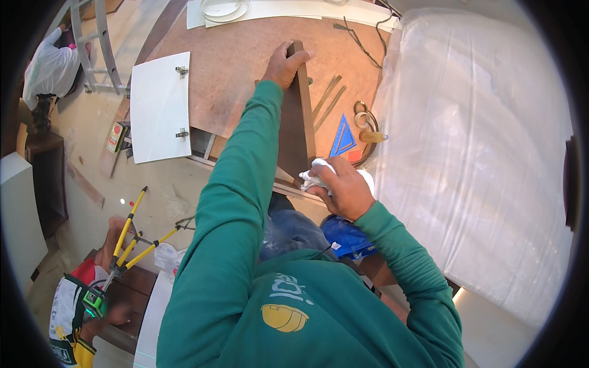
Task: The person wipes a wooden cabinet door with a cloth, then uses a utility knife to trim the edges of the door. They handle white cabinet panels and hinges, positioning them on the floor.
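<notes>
A dark brown board (299, 122) stands on its edge across the wooden worktop (227, 61). Its far end is gripped by my left hand (286, 66), with fingers and thumb wrapped over the top. My right hand (348, 191) holds a crumpled white cloth (318, 173) against the board's near end. Just right of the board lie thin brown strips (329, 103), a blue set square (343, 136), a roll of tape (362, 119) and an amber-coloured bottle or handle (372, 137); its exact kind is unclear.
A white panel with two hinges (161, 107) lies at the worktop's left. Something bulky in clear plastic (478, 147) fills the right side. A yellow tripod (130, 242), a ladder (105, 46) and two other people (58, 64) are on the left.
</notes>
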Motion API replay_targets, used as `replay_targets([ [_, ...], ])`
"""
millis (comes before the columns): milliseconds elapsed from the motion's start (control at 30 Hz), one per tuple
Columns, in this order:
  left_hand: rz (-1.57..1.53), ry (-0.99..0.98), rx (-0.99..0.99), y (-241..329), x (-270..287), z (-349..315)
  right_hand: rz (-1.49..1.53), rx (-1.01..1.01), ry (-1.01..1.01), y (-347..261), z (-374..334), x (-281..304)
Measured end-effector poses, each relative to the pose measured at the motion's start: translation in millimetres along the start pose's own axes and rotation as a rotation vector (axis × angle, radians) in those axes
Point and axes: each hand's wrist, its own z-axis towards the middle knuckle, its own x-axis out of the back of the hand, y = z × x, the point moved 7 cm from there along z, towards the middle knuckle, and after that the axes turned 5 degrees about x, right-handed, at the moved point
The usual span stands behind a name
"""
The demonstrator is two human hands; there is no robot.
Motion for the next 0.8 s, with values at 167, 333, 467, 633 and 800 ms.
replay_targets([
  [167,-0.040,0.061,-0.027,-8.9,3.9,0.5,-0.087,-0.006,0.002,-1.7,4.2,-7.4],
  [333,0.066,0.047,-0.075,-20.6,3.5,17.7,-0.004,-0.083,-0.132,9.4,12.1,-3.6],
  [467,0.126,0.000,-0.062,-25.5,-6.7,21.2,0.414,-0.297,-0.368,32.4,35.5,27.7],
  [633,0.240,0.097,-0.052,-28.8,-5.3,26.4,0.131,-0.117,-0.037,26.2,41.3,71.7],
  [800,0.170,0.024,-0.022,-11.5,-11.7,12.5,0.071,0.019,-0.175,27.3,7.4,6.9],
])
